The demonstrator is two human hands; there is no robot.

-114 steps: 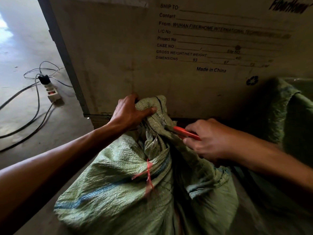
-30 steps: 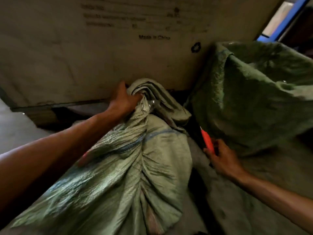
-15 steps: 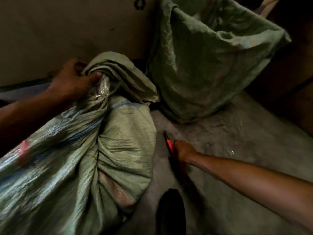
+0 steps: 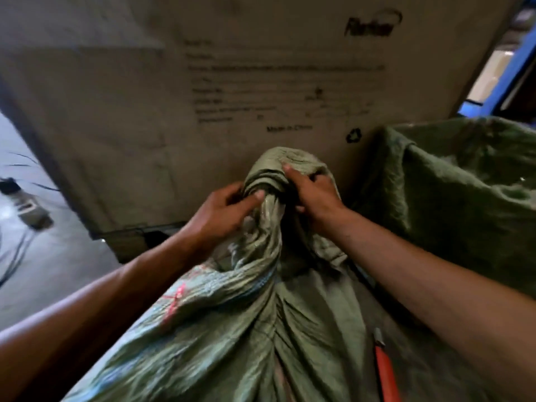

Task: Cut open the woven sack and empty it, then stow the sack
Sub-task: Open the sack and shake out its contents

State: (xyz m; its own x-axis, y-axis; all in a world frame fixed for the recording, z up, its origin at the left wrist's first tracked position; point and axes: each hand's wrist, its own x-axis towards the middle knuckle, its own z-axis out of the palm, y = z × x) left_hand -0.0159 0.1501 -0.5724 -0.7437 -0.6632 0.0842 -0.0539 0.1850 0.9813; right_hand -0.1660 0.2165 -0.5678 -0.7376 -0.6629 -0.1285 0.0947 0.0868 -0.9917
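Both of my bare hands are clenched on the bunched neck of a green woven sack (image 4: 232, 329) that stands in front of me and fills the lower middle of the view. My left hand (image 4: 223, 210) grips the twisted fabric from the left, thumb pressed across the gathered folds just below the knot-like bulge at the top. My right hand (image 4: 314, 195) grips the same bulge from the right, fingers (image 4: 290, 172) curled over the top of the crumpled mouth, so the two hands sit close together with the wad of cloth between them. The sack's body spreads out below my forearms in deep pleats, with a faded blue stripe and some red marking on its left side. An orange-handled cutter (image 4: 384, 369) lies on the floor at the lower right, just beside the sack and under my right forearm, touching neither hand. Directly behind the sack stands a large cardboard box (image 4: 145, 97) with blurred printed shipping text and a recycling symbol. To the right, a second green sack (image 4: 464, 198) stands open-mouthed, near my right arm. At the far left, on the pale concrete floor (image 4: 43, 256), a power strip (image 4: 29, 210) and dark cables (image 4: 11, 256) lie well apart from the sack.
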